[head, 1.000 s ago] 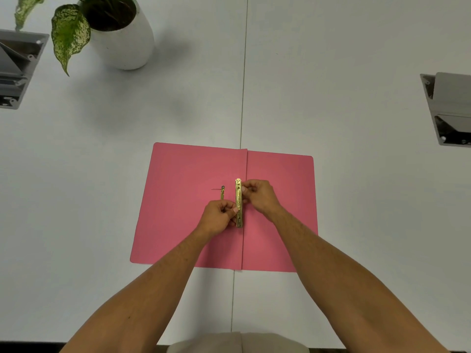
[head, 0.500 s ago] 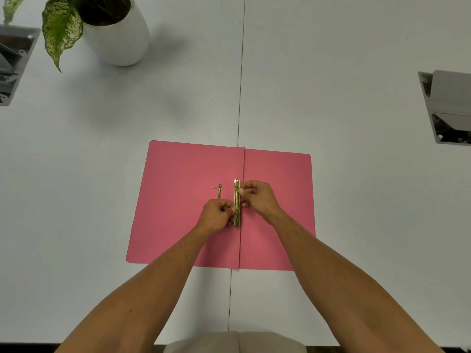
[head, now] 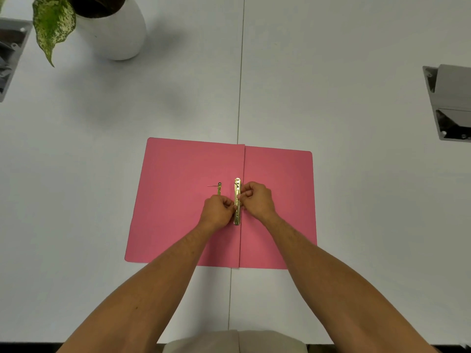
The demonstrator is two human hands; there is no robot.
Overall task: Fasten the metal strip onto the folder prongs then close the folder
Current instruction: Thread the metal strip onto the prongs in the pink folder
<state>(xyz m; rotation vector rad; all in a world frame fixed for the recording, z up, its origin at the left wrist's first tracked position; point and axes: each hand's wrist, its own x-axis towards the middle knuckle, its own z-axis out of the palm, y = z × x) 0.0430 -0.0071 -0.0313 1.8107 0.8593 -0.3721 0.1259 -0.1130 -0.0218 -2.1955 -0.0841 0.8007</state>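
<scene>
Fingers pinch the brass strip at the fold of the pink folder

Fingers of the right hand curl in narrow against the right edge of the metal strip, near its upper half. The left hand is bunched the same way, its fingertips touching the strip's left edge lower down, so both hands hold the strip between them. The strip lies lengthwise just left of the fold of the folder, which is spread open and flat on the table. Whether the prongs have passed through the strip's holes is too small to tell. A second small brass piece lies on the left flap, near the strip but apart from it, partly hidden by the left hand. Farther out, a white pot at the far left of the table holds a plant with a speckled green leaf. Grey fittings sit at the left and right edges.
</scene>
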